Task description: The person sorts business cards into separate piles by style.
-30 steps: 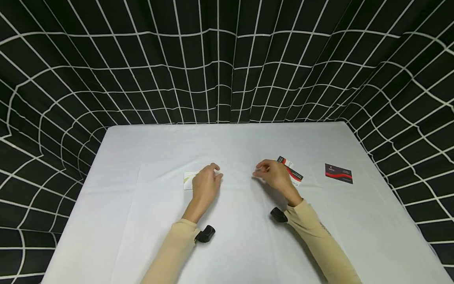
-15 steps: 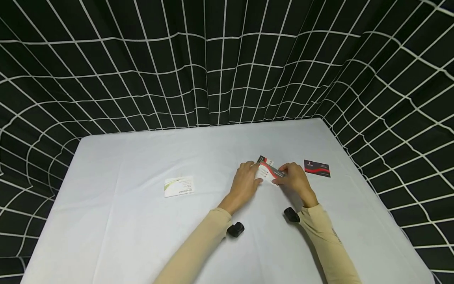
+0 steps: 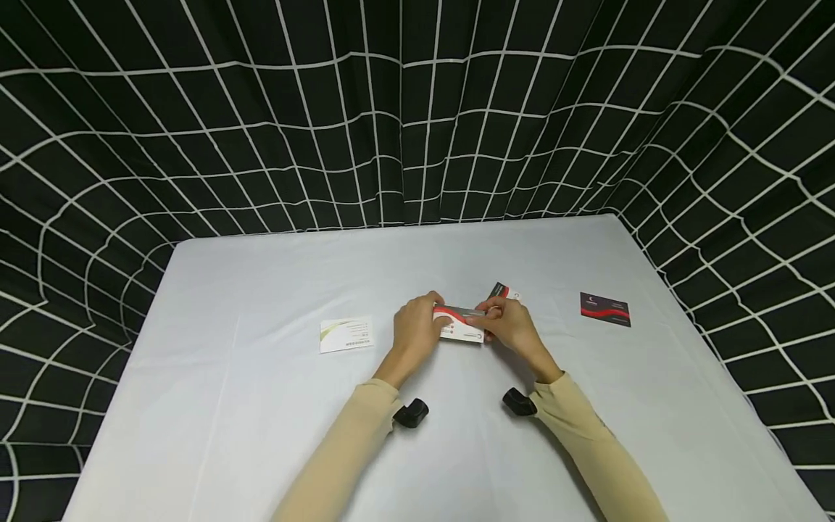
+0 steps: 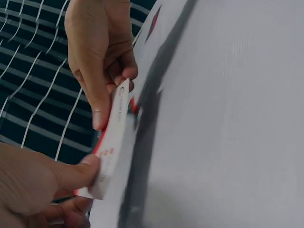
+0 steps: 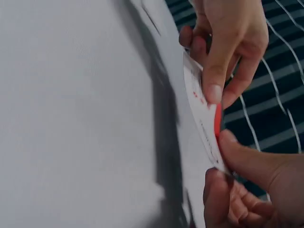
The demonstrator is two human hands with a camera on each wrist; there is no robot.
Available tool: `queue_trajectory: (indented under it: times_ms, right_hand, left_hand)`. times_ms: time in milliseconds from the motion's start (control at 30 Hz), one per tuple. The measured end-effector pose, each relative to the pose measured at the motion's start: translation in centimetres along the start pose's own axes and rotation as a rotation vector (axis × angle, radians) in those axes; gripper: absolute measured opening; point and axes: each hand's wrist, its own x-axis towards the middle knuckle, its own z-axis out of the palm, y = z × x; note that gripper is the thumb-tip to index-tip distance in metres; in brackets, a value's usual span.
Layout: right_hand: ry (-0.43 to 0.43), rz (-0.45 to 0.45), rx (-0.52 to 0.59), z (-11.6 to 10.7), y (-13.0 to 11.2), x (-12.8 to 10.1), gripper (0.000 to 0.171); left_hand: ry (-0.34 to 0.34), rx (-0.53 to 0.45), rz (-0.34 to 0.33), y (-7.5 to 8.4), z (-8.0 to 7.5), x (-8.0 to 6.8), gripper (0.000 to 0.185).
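Note:
Both hands hold a white, red and dark business card [image 3: 462, 333] by its two ends, raised above the white cloth. My left hand [image 3: 414, 328] pinches one end, thumb on the printed face. At the other end my right hand [image 3: 514, 328] pinches with thumb and fingers. In the left wrist view the card [image 4: 114, 135] is tilted and slightly bowed; whether it is one card or several together, I cannot tell. Behind the right hand lies another red, black and white card [image 3: 499, 291], partly covered by the fingers.
White cards with a green curve [image 3: 346, 336] lie to the left of the hands. A dark card with a red wave [image 3: 605, 310] lies to the right. Black curtain with a white grid [image 3: 417, 109] surrounds the white-covered table [image 3: 274, 435].
My left hand has left the white-and-green cards and moved right to the red-and-white card. Both hands have taken that card up, off the table and away from the one behind it.

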Motion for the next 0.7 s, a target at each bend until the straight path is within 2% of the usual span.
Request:
queue_trajectory:
  times_ms: [167, 267, 400, 533, 633, 700]
  right_hand:
    - [-0.010, -0.031, -0.130, 3.2, -2.5, 1.0, 0.038]
    - [-0.011, -0.043, -0.174, 4.2, -2.8, 1.4, 0.036]
    - [0.011, -0.074, -0.207, 4.9, -2.8, 1.6, 0.035]
    - [0.085, -0.113, -0.306, 5.5, -2.7, 1.4, 0.036]
    - [0.136, -0.143, -0.361, 5.9, -2.8, 1.1, 0.030]
    - [0.139, -0.164, -0.366, 6.0, -2.8, 1.0, 0.026]
  left_hand:
    - [0.009, 0.074, -0.088, -2.3, -1.9, -1.0, 0.026]
    - [0.008, 0.083, -0.113, -3.1, -1.9, -1.3, 0.027]
    - [0.023, 0.109, -0.125, -3.8, -1.5, -1.4, 0.031]
    - [0.041, 0.143, -0.112, -4.0, -1.2, -1.4, 0.032]
    - [0.053, 0.161, -0.098, -4.0, -1.1, -1.4, 0.027]
    - [0.055, 0.161, -0.096, -4.0, -1.2, -1.5, 0.022]
